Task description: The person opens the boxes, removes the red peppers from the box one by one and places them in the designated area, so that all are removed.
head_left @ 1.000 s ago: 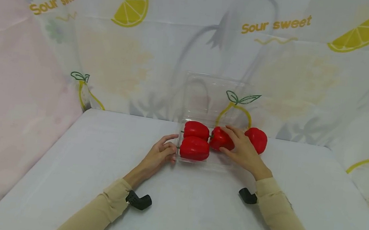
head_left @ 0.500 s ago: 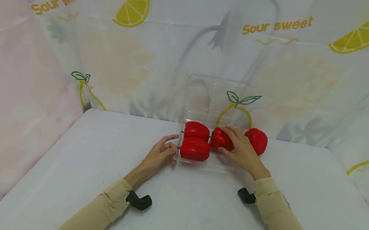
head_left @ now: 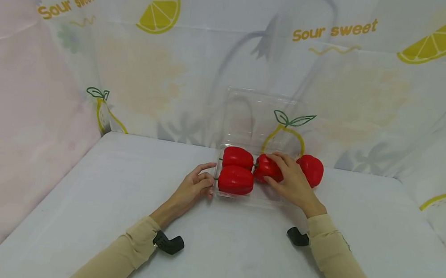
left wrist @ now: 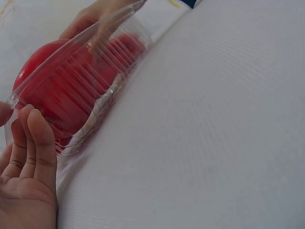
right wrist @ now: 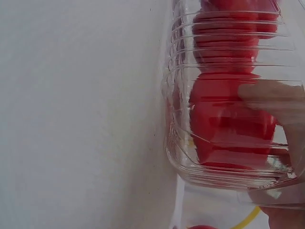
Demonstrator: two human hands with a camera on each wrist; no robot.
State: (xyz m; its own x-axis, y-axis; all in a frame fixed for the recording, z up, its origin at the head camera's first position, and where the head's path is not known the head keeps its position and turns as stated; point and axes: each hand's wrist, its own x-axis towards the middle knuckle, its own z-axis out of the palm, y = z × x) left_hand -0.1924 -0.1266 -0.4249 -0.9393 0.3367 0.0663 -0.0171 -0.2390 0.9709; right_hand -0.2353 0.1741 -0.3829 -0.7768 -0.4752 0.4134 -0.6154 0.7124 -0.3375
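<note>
In the head view my right hand [head_left: 293,181] grips a red bell pepper [head_left: 262,167], thumb on the near side and fingers over the top. That pepper lies in the right half of a clear plastic clamshell box [head_left: 233,195]. Two more bell peppers, a rear one [head_left: 238,157] and a front one [head_left: 236,179], lie side by side in the left half, stems leftward. My left hand [head_left: 192,187] touches the box's left end; the left wrist view shows its fingers [left wrist: 44,138] fairly straight against the wall. Through the plastic, the right wrist view shows the gripped pepper [right wrist: 228,124].
Another red bell pepper [head_left: 311,170] is just right of the right hand, partly behind it. The box's lid [head_left: 245,114] stands raised against the printed cloth backdrop [head_left: 198,65]. A white-covered table [head_left: 228,256] lies under everything.
</note>
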